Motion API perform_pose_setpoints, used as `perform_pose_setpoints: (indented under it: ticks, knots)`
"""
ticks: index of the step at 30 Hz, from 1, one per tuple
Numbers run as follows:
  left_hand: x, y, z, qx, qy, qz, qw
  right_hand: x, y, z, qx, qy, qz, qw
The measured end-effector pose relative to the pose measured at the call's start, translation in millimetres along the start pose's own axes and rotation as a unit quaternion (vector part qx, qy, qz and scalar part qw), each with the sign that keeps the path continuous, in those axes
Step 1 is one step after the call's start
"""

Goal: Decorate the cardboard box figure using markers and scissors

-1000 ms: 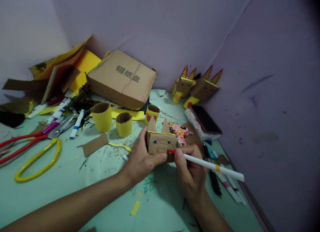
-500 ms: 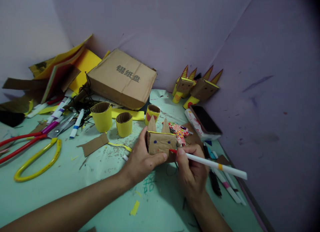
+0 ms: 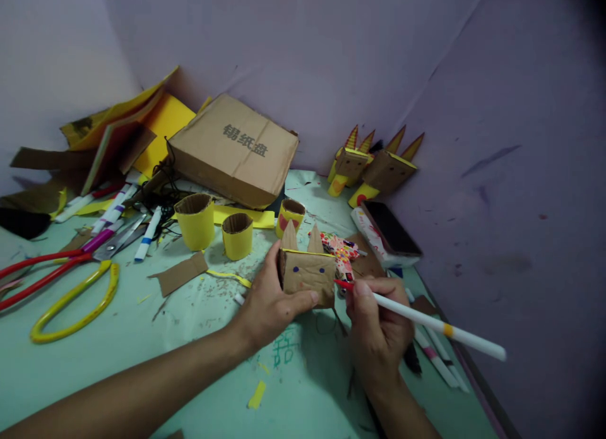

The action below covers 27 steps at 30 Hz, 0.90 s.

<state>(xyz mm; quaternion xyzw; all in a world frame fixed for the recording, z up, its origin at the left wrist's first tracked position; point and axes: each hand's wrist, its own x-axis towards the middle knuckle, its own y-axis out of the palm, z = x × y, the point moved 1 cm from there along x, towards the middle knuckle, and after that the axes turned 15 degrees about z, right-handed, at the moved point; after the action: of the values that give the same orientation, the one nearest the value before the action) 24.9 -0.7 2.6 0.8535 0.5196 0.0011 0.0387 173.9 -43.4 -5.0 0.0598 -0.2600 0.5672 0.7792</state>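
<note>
While the mint-green counter (image 3: pixel 118 357) carries clutter on nearly every side, the largest thing beyond the grip is the flat cardboard box (image 3: pixel 234 150) leaning at the back, with yellow and red scissors (image 3: pixel 61 287) far to the left of it. Two yellow paper cups (image 3: pixel 195 220) stand just behind the left hand (image 3: pixel 267 303), whose grip is closed around the small cardboard animal head (image 3: pixel 307 271), thumb on its front face, holding it on the counter. Right of that, the right hand (image 3: pixel 379 328) is clamped on a white marker (image 3: pixel 435 325), its red tip just beside the head's right edge, apparently off the face. A slip could streak red across the face or smear the purple eyes, and squeezing too hard might crush the thin box. Open room lies mainly toward the near edge; the wall, a phone (image 3: pixel 389 226) and loose pens (image 3: pixel 435 354) crowd the right.
</note>
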Motion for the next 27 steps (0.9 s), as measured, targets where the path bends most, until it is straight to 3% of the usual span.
perform_pose_setpoints:
  ticks: [3,10,27]
  knots:
    - [0.2,-0.7,-0.2,-0.004,0.005,0.002,1.0,0.2,-1.4,-0.7,-0.009,-0.007,-0.007,1.0]
    - [0.5,0.6,-0.6,-0.001,0.003,0.0,1.0,3.2,1.1,4.2,-0.096,-0.09,0.072,0.989]
    - [-0.8,-0.7,-0.9,0.002,0.006,-0.003,1.0,5.3,1.1,3.9,-0.094,-0.082,0.093,0.988]
